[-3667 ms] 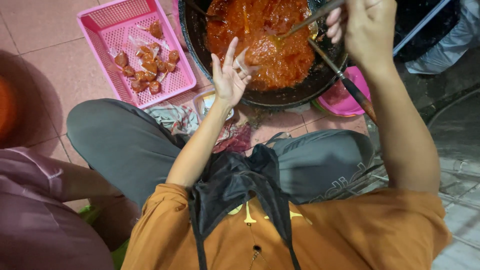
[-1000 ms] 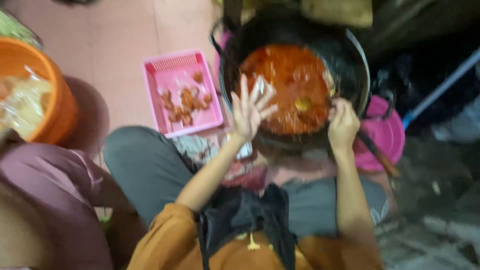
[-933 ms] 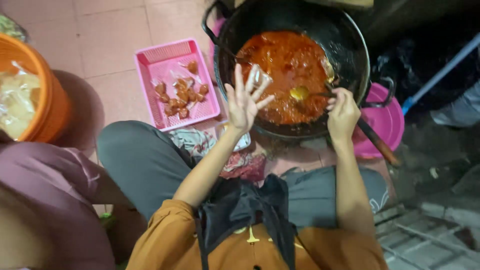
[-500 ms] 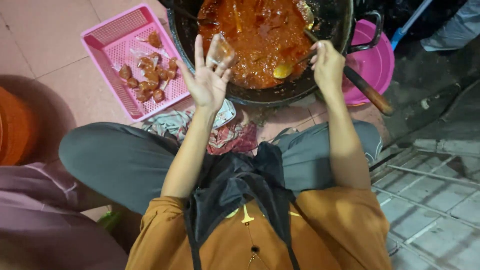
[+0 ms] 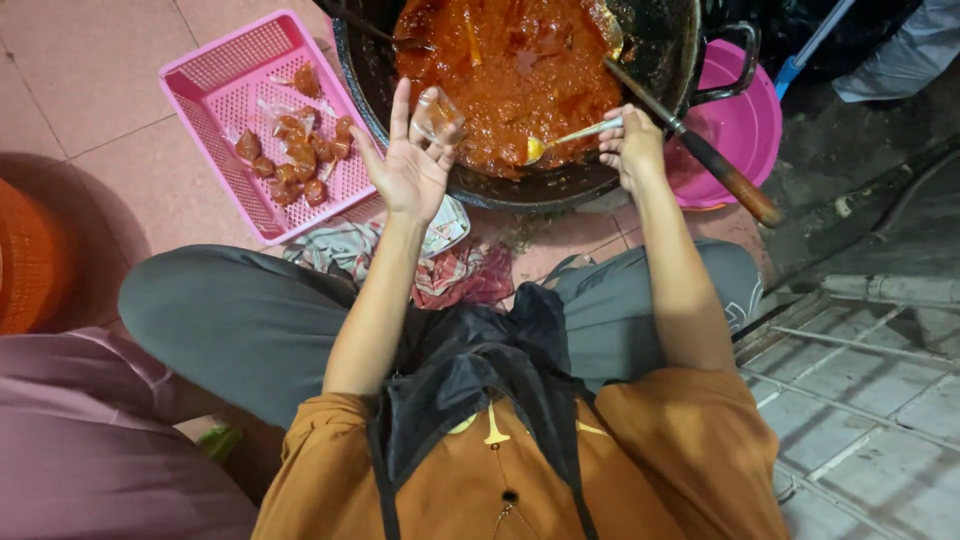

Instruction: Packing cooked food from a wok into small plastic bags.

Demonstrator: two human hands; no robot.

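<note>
A big black wok (image 5: 655, 60) full of thick red sauce (image 5: 520, 70) stands on the floor in front of me. My left hand (image 5: 408, 165) is raised at the wok's near rim, palm up, fingers spread, pinching a small clear plastic bag (image 5: 437, 113) by its mouth. My right hand (image 5: 630, 148) grips a metal spoon (image 5: 572, 138) whose bowl carries a bit of sauce just above the sauce surface. A pink basket (image 5: 225, 130) to the left holds several small filled sauce packets (image 5: 300, 150).
A long wooden-handled spatula (image 5: 715, 165) rests in the wok, over a pink basin (image 5: 740, 125). A patterned cloth (image 5: 440, 265) lies between my knees. An orange tub (image 5: 30, 255) sits far left; a person in purple (image 5: 90, 440) is beside me.
The view has swung closer to the wok. My left hand stays raised with the small bag; my right hand has brought the spoon up out of the sauce toward the bag.
</note>
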